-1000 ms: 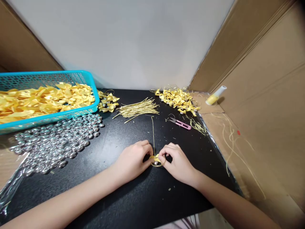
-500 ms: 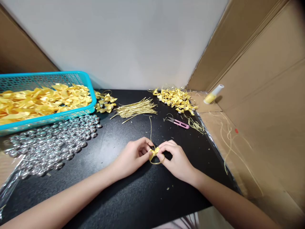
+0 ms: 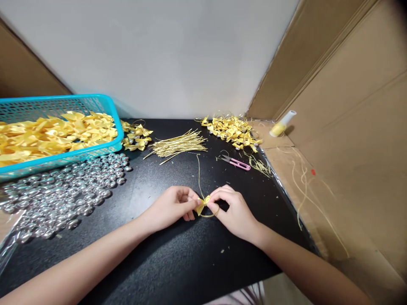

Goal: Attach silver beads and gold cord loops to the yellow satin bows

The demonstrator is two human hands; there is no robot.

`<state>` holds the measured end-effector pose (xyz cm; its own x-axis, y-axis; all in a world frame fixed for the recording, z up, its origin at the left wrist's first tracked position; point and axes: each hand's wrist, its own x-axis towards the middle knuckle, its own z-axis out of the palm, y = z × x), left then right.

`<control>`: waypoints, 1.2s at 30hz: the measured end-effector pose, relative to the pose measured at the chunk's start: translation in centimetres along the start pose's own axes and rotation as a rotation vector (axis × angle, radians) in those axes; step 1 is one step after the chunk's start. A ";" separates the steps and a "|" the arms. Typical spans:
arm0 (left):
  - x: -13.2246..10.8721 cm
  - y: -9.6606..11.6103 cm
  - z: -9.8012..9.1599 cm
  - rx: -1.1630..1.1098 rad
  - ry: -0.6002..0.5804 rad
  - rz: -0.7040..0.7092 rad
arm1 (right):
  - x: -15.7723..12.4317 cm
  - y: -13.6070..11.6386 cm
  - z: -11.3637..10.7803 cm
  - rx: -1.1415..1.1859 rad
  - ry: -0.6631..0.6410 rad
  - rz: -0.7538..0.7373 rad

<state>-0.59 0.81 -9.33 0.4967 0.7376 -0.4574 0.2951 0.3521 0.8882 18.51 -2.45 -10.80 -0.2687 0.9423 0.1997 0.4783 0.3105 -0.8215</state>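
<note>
A small yellow ribbon bow (image 3: pixel 202 206) is held between my two hands over the black table. My left hand (image 3: pixel 174 206) pinches its left side between thumb and fingers. On the right side, my right hand (image 3: pixel 232 212) grips the bow with closed fingertips. A thin gold cord (image 3: pixel 199 176) runs from the bow up across the table, and a loop of cord curves below the bow to my right fingers. Whether a bead sits on this bow cannot be seen.
At left, a turquoise basket (image 3: pixel 119 127) holds yellow bows, with silver beads (image 3: pixel 63 195) before it. Behind my hands lie gold cords (image 3: pixel 179 145), finished bows (image 3: pixel 233 130), pink snips (image 3: pixel 237 162) and cord scraps (image 3: pixel 259 165). A spool (image 3: pixel 282 123) stands at right.
My left thumb and fingers have shifted slightly on the bow, and more of its left loop shows. The whole view has moved a little, so objects appear slightly further left.
</note>
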 end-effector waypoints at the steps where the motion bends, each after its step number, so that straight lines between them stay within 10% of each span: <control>1: 0.0 0.0 0.0 0.012 -0.010 -0.014 | 0.0 0.0 0.0 0.001 0.001 -0.007; 29: 0.3 -0.7 1.4 -0.120 0.081 0.047 | -0.1 -0.2 0.4 -0.042 0.022 -0.045; 36: 0.2 -1.0 2.1 -0.129 0.220 0.058 | -0.5 -0.5 0.5 -0.117 0.202 -0.041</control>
<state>0.92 -0.60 -10.43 0.3158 0.8613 -0.3981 0.1580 0.3660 0.9171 17.93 -3.12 -10.75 -0.1224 0.9309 0.3442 0.5670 0.3503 -0.7456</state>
